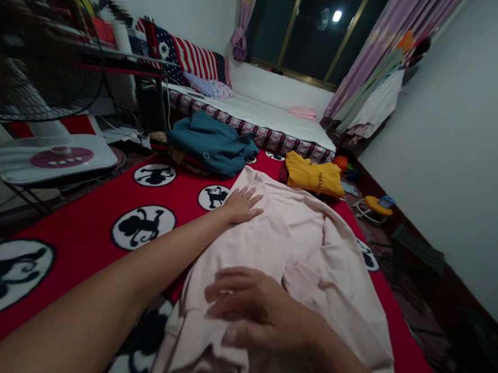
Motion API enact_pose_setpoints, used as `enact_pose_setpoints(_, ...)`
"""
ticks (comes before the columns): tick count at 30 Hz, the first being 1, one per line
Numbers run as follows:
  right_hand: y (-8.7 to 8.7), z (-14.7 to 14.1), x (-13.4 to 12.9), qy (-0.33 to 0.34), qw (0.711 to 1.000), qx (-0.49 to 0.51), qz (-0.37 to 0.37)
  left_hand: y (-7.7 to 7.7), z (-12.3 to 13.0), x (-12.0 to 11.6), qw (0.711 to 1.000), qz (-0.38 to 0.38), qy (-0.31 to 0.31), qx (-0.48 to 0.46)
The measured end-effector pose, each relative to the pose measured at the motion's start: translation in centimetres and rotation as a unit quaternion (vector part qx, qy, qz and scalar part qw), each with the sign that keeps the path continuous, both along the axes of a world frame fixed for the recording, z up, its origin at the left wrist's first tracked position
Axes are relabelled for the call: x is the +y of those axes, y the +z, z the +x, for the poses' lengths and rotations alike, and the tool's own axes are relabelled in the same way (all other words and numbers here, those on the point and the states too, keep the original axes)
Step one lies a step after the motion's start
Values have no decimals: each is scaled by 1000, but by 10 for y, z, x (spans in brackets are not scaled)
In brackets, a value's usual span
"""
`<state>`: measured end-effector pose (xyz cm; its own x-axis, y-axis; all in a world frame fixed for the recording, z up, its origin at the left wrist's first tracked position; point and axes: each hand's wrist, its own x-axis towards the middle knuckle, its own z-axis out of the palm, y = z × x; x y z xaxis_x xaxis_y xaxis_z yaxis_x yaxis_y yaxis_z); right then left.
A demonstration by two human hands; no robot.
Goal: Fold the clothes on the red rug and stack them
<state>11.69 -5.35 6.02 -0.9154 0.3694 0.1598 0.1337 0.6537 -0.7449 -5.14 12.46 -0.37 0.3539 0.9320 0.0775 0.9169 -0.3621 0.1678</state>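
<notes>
A pale pink long-sleeved garment lies spread on the red blanket with monkey prints. One sleeve is laid lengthwise along its left side, with the cuff toward me. My left hand rests flat on the upper left part of the garment, fingers spread. Over the lower sleeve hovers my right hand, slightly blurred, with fingers curved and apart and nothing visible in them. Part of the garment is hidden beneath my right hand and forearm.
Beyond the garment sit a folded teal garment and a folded yellow garment. An electric fan stands at the left. A white-topped bed is at the back. A yellow stool stands at the right.
</notes>
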Motion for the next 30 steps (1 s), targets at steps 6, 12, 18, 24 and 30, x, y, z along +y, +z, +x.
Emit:
enact_pose_setpoints(6,15,34,-34,-81,995,-39,45,-8,5,-5,997,66,37,-18)
enact_pose_setpoints(12,9,142,-5,-556,760,-215,258,-9,5,-10,994,90,59,-29)
enact_pose_setpoints(18,-2,203,-15,-566,653,-500,51,-11,4,-8,993,97,55,-32)
enact_pose_setpoints(24,-5,204,-39,-601,709,-350,116,-10,3,-9,993,91,56,-47)
enact_pose_setpoints(30,-6,176,-46,-552,774,-249,184,-9,2,-9,993,92,56,-55)
